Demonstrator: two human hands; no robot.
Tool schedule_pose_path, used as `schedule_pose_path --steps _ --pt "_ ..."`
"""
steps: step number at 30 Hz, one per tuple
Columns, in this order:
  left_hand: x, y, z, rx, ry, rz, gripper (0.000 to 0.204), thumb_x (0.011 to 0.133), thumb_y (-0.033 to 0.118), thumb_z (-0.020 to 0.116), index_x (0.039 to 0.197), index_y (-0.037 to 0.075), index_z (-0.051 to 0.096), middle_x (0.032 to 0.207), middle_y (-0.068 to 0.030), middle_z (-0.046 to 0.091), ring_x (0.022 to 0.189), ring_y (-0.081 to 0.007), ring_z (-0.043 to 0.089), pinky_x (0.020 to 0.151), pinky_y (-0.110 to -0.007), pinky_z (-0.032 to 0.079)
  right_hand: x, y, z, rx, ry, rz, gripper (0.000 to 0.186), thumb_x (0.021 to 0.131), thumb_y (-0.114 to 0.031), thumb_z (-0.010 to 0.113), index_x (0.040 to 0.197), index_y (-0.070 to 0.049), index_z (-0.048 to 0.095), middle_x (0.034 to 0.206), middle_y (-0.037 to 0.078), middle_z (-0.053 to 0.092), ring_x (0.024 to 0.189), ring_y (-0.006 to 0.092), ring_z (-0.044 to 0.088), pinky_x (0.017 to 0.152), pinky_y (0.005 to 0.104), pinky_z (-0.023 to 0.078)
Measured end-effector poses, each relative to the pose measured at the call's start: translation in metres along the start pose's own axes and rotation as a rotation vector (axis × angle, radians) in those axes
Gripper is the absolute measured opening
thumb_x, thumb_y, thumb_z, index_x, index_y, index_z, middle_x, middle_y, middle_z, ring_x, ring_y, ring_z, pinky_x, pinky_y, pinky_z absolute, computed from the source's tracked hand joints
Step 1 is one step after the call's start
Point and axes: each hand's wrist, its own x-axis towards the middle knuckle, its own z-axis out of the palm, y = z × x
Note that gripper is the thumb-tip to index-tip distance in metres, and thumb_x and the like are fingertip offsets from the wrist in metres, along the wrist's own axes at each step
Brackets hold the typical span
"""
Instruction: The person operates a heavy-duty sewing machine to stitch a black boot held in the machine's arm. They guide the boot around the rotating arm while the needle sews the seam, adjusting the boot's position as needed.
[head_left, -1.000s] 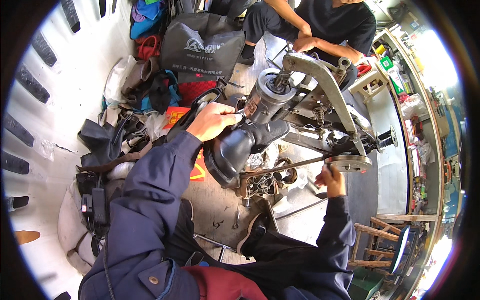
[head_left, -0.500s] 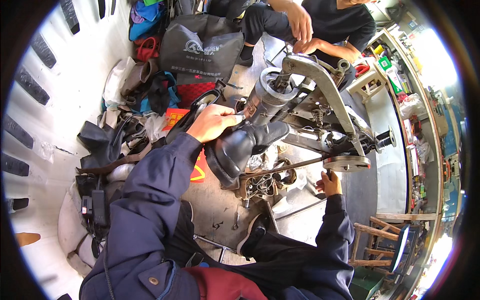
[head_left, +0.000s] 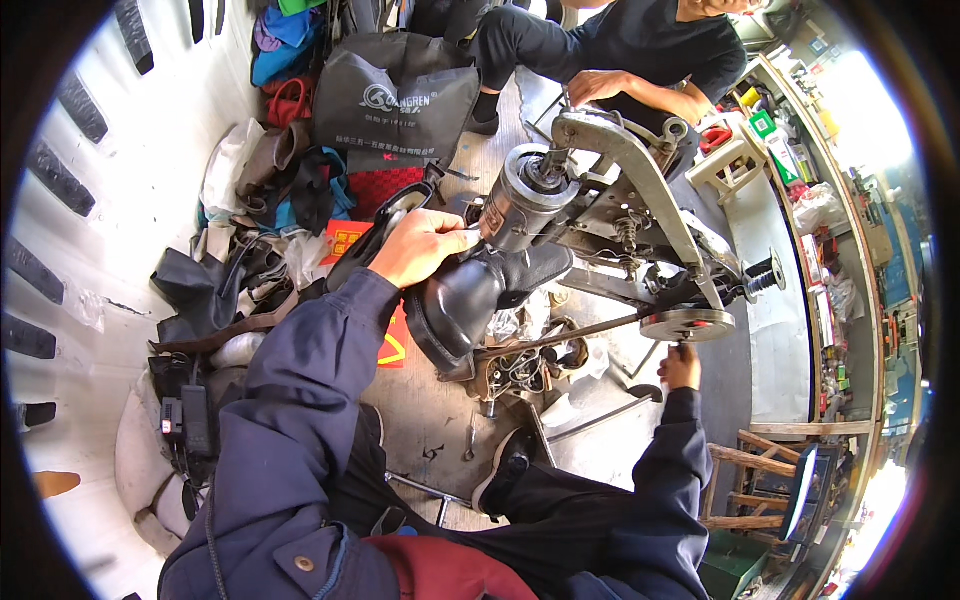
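Note:
A black leather boot (head_left: 452,308) hangs toe-down at the head of a metal shoe-stitching machine (head_left: 528,200), part of its upper under the cylinder. My left hand (head_left: 418,250) is closed on the boot's upper edge, with the thumb against the machine head. Where the leather meets the needle is hidden. To the right, my right hand (head_left: 682,370) is closed on the crank handle just below the machine's round hand wheel (head_left: 688,325). Its fingers are partly hidden by the wheel and the hand itself.
A person in black (head_left: 640,50) sits beyond the machine. Shoes, bags and cloth (head_left: 290,180) are heaped on the left, next to a dark printed bag (head_left: 395,100). Metal parts (head_left: 520,370) lie below the boot. A wooden stool (head_left: 760,480) and cluttered shelves (head_left: 830,260) stand right.
My right hand has shifted right beneath the hand wheel, with the crank handle. My left hand keeps its hold on the boot. The other person's raised hand has moved away upward.

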Motion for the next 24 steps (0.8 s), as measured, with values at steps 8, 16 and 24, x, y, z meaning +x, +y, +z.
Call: schedule_pose_path --steps 8,16,24 --pt "0.001 0.001 0.004 -0.055 0.077 0.041 0.026 0.088 0.024 0.066 0.081 -0.001 0.068 0.068 -0.0003 0.061 0.065 -0.0076 0.052 0.064 -0.026 0.041 -0.064 -0.092 -0.008 0.206 -0.235 -0.396 0.025 0.095 -0.026 0.061 0.094 -0.001 0.06 0.074 0.009 0.066 0.058 0.0143 0.063 0.052 0.0265 0.05" --pt "0.001 0.003 0.003 -0.05 0.035 0.041 0.019 0.089 0.016 0.061 0.083 -0.001 0.065 0.077 -0.0008 0.064 0.074 -0.0078 0.055 0.072 -0.025 0.044 0.008 -0.018 -0.031 0.065 0.188 -0.153 0.016 0.096 -0.02 0.059 0.095 -0.004 0.056 0.062 0.002 0.054 0.045 0.0117 0.052 0.038 0.0251 0.04" --pt "0.002 0.004 0.003 -0.036 0.032 0.056 0.018 0.091 0.016 0.061 0.084 -0.001 0.065 0.079 0.0002 0.064 0.075 -0.0075 0.055 0.072 -0.024 0.043 -0.06 -0.062 0.033 0.176 -0.487 -0.177 0.029 0.095 -0.024 0.061 0.103 0.003 0.057 0.074 0.012 0.066 0.059 0.0192 0.065 0.052 0.0297 0.053"
